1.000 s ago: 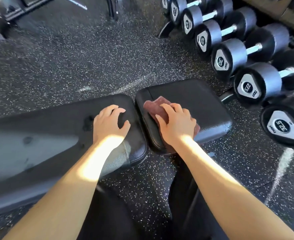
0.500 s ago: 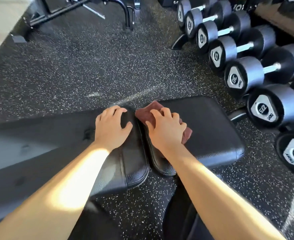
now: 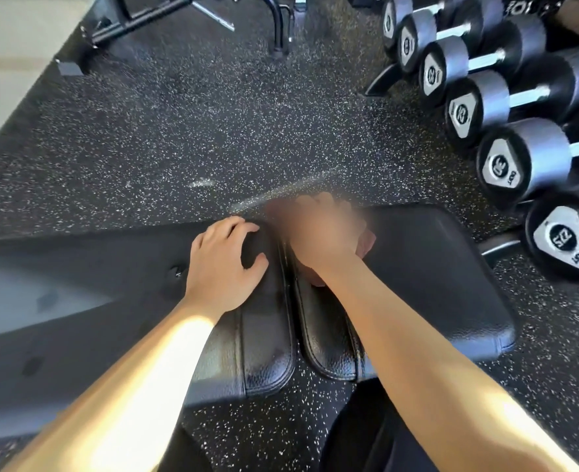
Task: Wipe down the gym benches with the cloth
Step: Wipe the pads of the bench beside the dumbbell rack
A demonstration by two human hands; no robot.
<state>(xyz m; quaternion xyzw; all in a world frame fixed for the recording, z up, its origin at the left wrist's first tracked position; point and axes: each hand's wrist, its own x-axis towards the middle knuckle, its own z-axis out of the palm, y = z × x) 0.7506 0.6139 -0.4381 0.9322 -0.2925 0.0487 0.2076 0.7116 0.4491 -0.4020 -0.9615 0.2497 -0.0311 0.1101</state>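
A black padded gym bench lies across the view in two parts: the long back pad (image 3: 94,301) on the left and the short seat pad (image 3: 427,284) on the right. My left hand (image 3: 223,267) rests flat on the back pad's end, fingers spread, holding nothing. My right hand (image 3: 318,233), blurred by motion, presses a reddish-brown cloth (image 3: 366,241) onto the far left corner of the seat pad, beside the gap between the pads. Most of the cloth is hidden under the hand.
A row of black dumbbells (image 3: 519,158) on a rack runs along the right side, close to the seat pad. Black metal equipment legs (image 3: 277,25) stand at the top. Speckled rubber floor (image 3: 179,131) lies beyond the bench. My dark-trousered legs (image 3: 366,437) are at the bottom.
My right hand has slid the cloth away from me along the seat pad's left edge to its far corner. My left hand stayed on the back pad. The camera has tilted forward.
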